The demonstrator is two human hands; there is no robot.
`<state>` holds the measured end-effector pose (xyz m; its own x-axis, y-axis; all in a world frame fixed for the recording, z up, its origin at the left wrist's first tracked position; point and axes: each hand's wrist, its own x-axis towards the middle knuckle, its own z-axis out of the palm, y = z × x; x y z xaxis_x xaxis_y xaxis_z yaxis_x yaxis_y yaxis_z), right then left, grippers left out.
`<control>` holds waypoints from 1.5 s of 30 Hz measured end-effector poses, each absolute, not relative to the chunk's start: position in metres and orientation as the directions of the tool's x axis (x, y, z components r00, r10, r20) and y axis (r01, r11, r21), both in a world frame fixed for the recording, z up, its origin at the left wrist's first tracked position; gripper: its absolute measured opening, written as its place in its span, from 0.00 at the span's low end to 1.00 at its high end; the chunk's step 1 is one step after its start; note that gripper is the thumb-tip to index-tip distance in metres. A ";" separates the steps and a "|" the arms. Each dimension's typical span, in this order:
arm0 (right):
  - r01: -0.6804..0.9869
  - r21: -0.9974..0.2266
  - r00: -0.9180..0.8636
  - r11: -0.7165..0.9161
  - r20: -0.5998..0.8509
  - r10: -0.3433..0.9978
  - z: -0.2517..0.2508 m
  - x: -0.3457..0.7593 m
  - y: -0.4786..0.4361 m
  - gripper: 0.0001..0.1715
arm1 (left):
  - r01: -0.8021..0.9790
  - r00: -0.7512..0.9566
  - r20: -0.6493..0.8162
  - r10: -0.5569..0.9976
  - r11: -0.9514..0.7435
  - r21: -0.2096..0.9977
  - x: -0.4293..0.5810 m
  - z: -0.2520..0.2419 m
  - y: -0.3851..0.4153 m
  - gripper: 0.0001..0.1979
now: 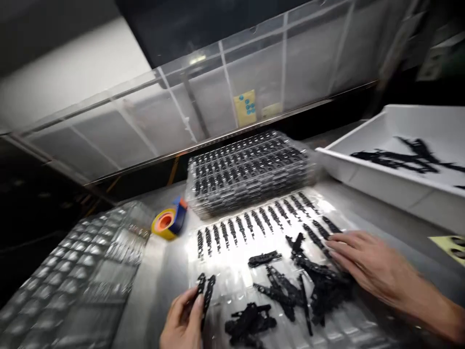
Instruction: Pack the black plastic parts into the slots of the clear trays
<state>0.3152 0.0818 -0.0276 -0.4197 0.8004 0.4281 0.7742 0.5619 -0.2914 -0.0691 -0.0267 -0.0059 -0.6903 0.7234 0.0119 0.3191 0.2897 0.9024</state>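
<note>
My left hand (pixel 184 317) is closed at the near left edge of a clear plastic tray (pixel 232 286), gripping a slim black plastic part (pixel 208 296). A second such part shows right against it, by the fingers. My right hand (pixel 370 259) lies over the tray's right side, fingers stretched out. Its fingertips touch or hover at a row of black parts (pixel 319 230); which of the two I cannot tell. More parts line the far row (pixel 257 223) side by side. Loose black parts (pixel 281 291) lie heaped in the tray's middle, partly tangled.
Behind stands a stack of filled clear trays (pixel 250 169). Clear blister trays (pixel 72 276) are piled on the left. A tape dispenser (pixel 169 220) sits between them. At right, a white bin (pixel 395 189) holds more black parts. A translucent panel (pixel 203 97) rises at the back.
</note>
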 end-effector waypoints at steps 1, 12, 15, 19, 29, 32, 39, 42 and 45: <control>0.741 -0.317 -0.429 0.592 0.454 0.781 -0.025 0.302 0.079 0.15 | 0.327 -0.671 0.001 0.742 0.295 0.898 -0.071 -0.004 -0.027 0.25; 0.469 -0.486 -0.692 0.737 0.317 0.649 0.002 0.158 0.050 0.12 | 0.554 -0.625 0.206 0.753 0.242 0.796 -0.065 -0.004 0.012 0.07; 0.451 -0.497 -0.712 0.742 0.301 0.634 0.011 0.136 0.056 0.12 | 0.498 -0.634 0.171 0.754 0.229 0.837 -0.060 -0.006 0.013 0.08; 0.373 -0.513 -0.773 0.773 0.290 0.564 0.018 0.098 0.070 0.19 | 0.301 -0.670 0.015 0.742 0.252 0.920 -0.055 -0.009 0.007 0.13; 0.122 -0.344 -0.962 0.931 0.189 0.196 0.034 0.061 0.119 0.05 | -0.144 -0.750 -0.208 0.628 0.153 0.978 -0.073 -0.005 -0.008 0.22; 0.170 -0.442 -0.938 0.881 0.203 0.283 0.029 0.053 0.118 0.06 | -0.215 -0.726 -0.237 0.645 0.115 0.970 -0.069 -0.006 -0.007 0.21; 0.043 -0.995 -0.813 0.089 0.017 0.582 0.010 0.047 0.106 0.16 | -0.355 -0.690 -0.222 0.688 -0.054 0.933 -0.060 -0.004 -0.002 0.21; 0.127 -0.991 -0.777 -0.030 -0.118 0.619 0.005 0.043 0.107 0.20 | -0.283 -0.645 -0.240 0.725 0.066 0.957 -0.062 -0.006 -0.003 0.20; 0.318 -0.946 -0.701 0.059 -0.192 0.687 0.000 0.040 0.108 0.17 | -0.131 -0.674 -0.229 0.702 0.191 0.973 -0.069 -0.010 -0.007 0.19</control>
<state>0.0400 0.1084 -0.0002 -0.7010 0.6868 -0.1925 0.3180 0.0595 -0.9462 -0.0688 -0.0073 -0.0097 -0.6744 0.7020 -0.2287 -0.1307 0.1914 0.9728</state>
